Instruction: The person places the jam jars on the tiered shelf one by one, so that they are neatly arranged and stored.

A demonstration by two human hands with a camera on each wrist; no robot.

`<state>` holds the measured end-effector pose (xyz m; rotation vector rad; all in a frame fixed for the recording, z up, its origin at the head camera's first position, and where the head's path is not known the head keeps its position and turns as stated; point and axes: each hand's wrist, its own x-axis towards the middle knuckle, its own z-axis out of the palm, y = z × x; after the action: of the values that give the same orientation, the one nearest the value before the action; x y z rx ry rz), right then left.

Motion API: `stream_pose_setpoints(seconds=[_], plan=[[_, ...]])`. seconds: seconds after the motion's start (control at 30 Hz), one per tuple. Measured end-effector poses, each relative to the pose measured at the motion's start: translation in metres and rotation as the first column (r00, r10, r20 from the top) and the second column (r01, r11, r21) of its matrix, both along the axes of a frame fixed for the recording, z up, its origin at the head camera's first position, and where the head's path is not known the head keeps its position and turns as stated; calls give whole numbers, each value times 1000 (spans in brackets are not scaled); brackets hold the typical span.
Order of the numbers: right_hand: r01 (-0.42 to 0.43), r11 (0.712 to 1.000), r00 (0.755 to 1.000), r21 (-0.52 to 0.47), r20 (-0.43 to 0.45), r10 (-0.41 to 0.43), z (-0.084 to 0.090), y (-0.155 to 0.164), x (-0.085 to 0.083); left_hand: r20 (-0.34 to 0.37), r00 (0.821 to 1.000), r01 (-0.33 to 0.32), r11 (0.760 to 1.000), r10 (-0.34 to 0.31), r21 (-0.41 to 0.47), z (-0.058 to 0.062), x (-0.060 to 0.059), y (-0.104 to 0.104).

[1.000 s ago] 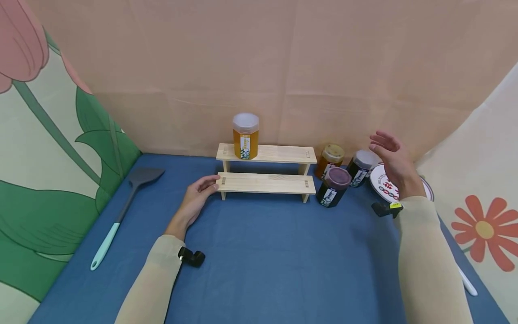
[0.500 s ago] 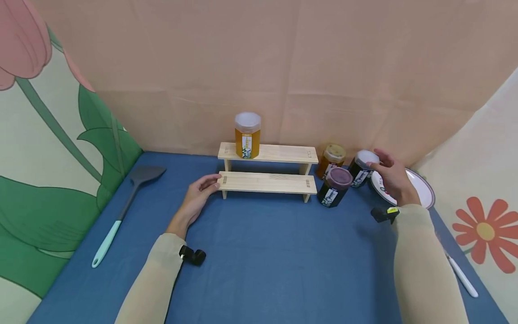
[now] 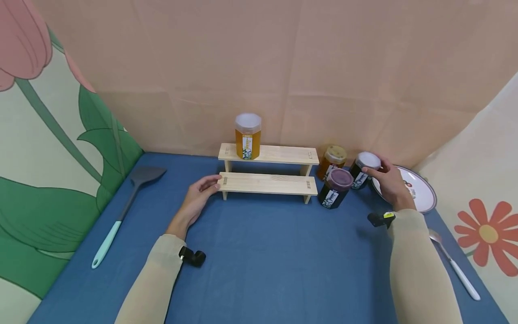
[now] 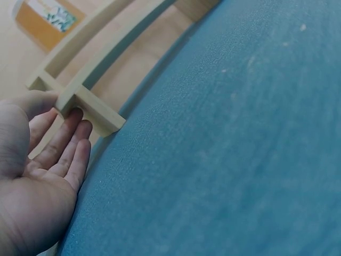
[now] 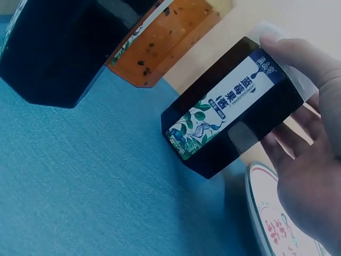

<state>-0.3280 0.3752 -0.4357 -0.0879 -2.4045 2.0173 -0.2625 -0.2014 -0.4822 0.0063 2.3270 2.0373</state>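
Note:
My left hand pinches the left end of the lower step of a two-step wooden rack, thumb on top and fingers below in the left wrist view. On the upper step stands a honey-coloured jar with a whitish lid. My right hand grips a dark blueberry jam jar around its white lid, thumb on the near side and fingers behind. Left of that jar stand a dark jar with a purple lid and an amber jar with a yellowish lid.
A white plate with a dark rim and red print lies behind and beside my right hand. A fork-like utensil with a white handle lies at the right edge. On the left is a grey spatula with a mint handle. Cloth walls enclose the blue table.
My right hand has come down and left from above the plate and taken hold of the blueberry jam jar's lid. My left hand has stayed on the rack.

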Motion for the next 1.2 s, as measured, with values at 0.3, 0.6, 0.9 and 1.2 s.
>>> stream_pose_setpoints(seconds=[0.3, 0.6, 0.9, 1.2], plan=[[102, 995, 995, -12, 10, -102, -1, -5, 3, 7, 1000, -5, 1000, 5, 8, 0, -1, 0], [151, 987, 987, -55, -54, -154, 0, -7, 7, 4, 1000, 2, 1000, -2, 15, 2, 0, -1], [144, 989, 990, 21, -18, -143, 21, -9, 13, -7, 1000, 7, 1000, -7, 18, 0, -2, -1], [107, 991, 990, -76, -86, -113, 63, -12, 27, -17, 1000, 6, 1000, -6, 13, 0, 1, 0]])
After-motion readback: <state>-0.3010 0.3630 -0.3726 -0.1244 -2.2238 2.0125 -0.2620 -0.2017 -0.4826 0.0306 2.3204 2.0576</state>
